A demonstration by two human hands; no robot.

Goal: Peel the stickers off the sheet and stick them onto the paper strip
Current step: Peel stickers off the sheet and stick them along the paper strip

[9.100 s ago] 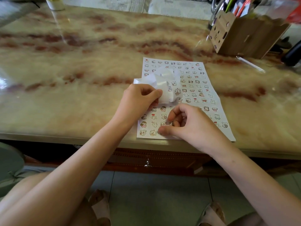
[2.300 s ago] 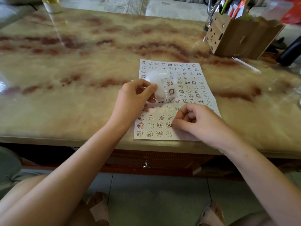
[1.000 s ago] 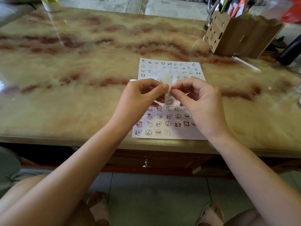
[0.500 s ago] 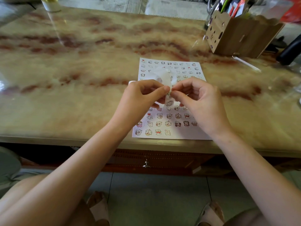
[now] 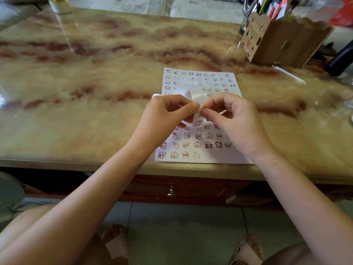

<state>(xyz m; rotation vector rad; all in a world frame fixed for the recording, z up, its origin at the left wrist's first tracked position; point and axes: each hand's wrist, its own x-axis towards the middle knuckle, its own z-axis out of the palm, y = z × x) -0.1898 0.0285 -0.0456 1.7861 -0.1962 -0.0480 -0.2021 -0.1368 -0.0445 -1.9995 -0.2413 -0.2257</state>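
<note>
A white sticker sheet [image 5: 198,144] with rows of small cartoon animal stickers lies flat near the table's front edge. Above its middle I hold a curled white paper strip [image 5: 193,92], pinched in my left hand [image 5: 168,117]. My right hand [image 5: 235,119] meets the left at the strip, thumb and forefinger pressed together on the strip at the same spot. A sticker between the fingertips cannot be made out. The strip's lower part, with stickers on it, hangs between my hands.
The marble-patterned table [image 5: 95,92] stretches left and back. A wooden pen holder [image 5: 282,41] with pens stands at the back right, with a clear straw-like stick [image 5: 288,74] and a dark object [image 5: 340,60] beside it. A bottle base [image 5: 59,4] is at the back left.
My right hand left the sheet's lower rows and rose to join the left hand at the strip. In the last second both hands have stayed pinched together there.
</note>
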